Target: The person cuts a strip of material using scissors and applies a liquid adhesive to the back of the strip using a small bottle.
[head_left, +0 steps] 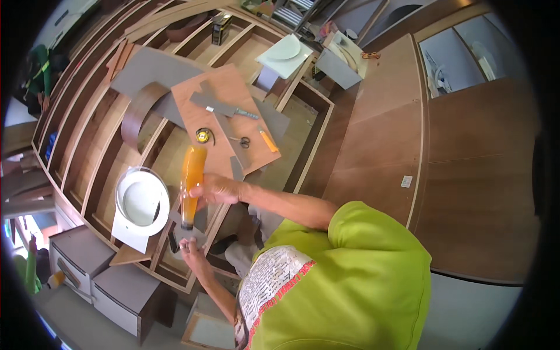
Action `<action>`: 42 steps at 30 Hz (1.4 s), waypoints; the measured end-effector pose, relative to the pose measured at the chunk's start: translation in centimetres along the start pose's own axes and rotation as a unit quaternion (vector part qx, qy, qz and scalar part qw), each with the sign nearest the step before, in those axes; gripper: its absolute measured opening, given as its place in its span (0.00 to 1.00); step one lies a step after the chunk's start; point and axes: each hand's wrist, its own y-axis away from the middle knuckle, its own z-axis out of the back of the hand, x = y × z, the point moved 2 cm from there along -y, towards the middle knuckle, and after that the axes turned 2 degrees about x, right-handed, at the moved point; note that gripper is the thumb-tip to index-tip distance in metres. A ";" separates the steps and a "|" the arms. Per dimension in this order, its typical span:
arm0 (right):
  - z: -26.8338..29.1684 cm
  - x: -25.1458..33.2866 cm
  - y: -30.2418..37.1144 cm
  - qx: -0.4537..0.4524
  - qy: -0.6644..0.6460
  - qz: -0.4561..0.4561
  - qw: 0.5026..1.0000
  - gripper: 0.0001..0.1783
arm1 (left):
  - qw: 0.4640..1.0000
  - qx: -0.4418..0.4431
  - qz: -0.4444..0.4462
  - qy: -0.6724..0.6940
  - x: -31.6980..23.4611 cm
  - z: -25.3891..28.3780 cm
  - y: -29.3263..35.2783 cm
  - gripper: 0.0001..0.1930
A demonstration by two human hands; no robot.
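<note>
My right hand (217, 190) is closed round a clear bottle of orange-yellow liquid (192, 175), held with its dark end (186, 225) down. Just below that end is my left hand (191, 248), its fingers pinched at the edge of a small grey flat piece (197, 238). I cannot make out whether the bottle's end touches the piece. A dark narrow object (173, 241) shows beside my left fingers. Beyond the bottle, a tan board (192, 96) carries a yellow tape measure (202, 135), scissors (244, 142), an orange-handled cutter (268, 140) and grey strips (224, 125).
A large wooden frame (96, 149) with several slats spreads before me. On it lie a curved brown strip (133, 123), a round white dish (121, 201) and a black-yellow box (220, 29). Grey drawer units (125, 289) stand near its edge. People in green (42, 70) are at the left.
</note>
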 end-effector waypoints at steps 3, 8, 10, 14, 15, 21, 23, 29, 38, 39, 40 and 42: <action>0.5 7.2 3.3 -0.094 0.104 0.100 0.985 0.22 | 0.999 0.003 -0.046 0.017 -5.2 -8.4 1.4 0.07; -1.7 15.7 9.6 -0.157 0.159 0.244 0.944 0.22 | 0.992 0.096 -0.064 -0.060 -10.6 -16.1 3.8 0.05; -2.6 17.0 11.4 -0.166 0.187 0.284 0.926 0.22 | 0.986 0.133 -0.079 -0.064 -11.6 -17.2 4.6 0.05; -4.9 16.9 13.2 -0.165 0.210 0.337 0.903 0.21 | 0.964 0.250 -0.084 -0.027 -12.4 -17.6 5.3 0.06; -5.7 16.3 13.4 -0.166 0.206 0.340 0.903 0.21 | 0.963 0.256 -0.083 -0.016 -12.6 -17.2 5.6 0.06; -8.4 11.3 11.4 -0.155 0.123 0.337 0.920 0.20 | 0.961 0.256 -0.085 0.064 -14.9 -13.9 7.4 0.06; -9.1 9.6 10.6 -0.148 0.073 0.325 0.931 0.20 | 0.963 0.247 -0.089 0.056 -15.4 -12.4 7.5 0.06; -10.9 6.2 8.4 -0.119 -0.005 0.311 0.943 0.21 | 0.955 0.274 -0.103 0.053 -16.3 -8.8 7.3 0.06; -13.2 7.8 6.5 -0.160 0.144 0.346 0.913 0.20 | 0.970 0.206 -0.126 0.032 -18.0 -7.2 8.5 0.06; -13.7 8.5 6.5 -0.157 0.175 0.355 0.905 0.19 | 0.964 0.228 -0.137 0.029 -17.8 -6.9 7.7 0.06; -14.5 8.9 6.6 -0.149 0.198 0.347 0.904 0.19 | 0.955 0.258 -0.145 0.025 -17.3 -6.7 6.9 0.06; -16.0 10.2 7.7 -0.149 0.258 0.345 0.890 0.18 | 0.954 0.258 -0.149 0.016 -17.5 -6.8 6.9 0.07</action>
